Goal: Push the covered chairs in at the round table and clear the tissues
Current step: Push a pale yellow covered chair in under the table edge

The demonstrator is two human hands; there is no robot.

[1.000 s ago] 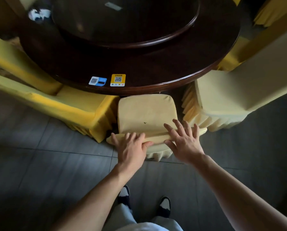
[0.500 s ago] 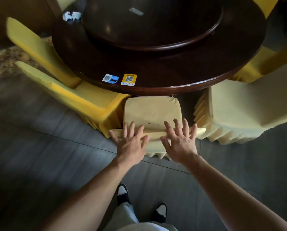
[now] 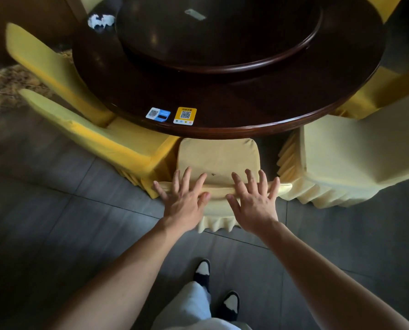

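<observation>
As chair [image 3: 219, 158] slid under table [image 3: 222, 110] | hands [image 3: 219, 198] stay flat, fingers spread

Two stickers lie side by side on the near edge of the round table [image 3: 222, 101]: a blue-and-white sticker [image 3: 158, 114] on the left and a yellow sticker [image 3: 185, 116] on the right. Each bears a QR code; their small print is too tiny to read.

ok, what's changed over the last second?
The middle chair has gone further in: its seat front now sits under the table rim. Both hands, left and right, remain flat on the chair back, fingers spread, no grip change. Side chairs, stickers and tissues haven't moved.
</observation>
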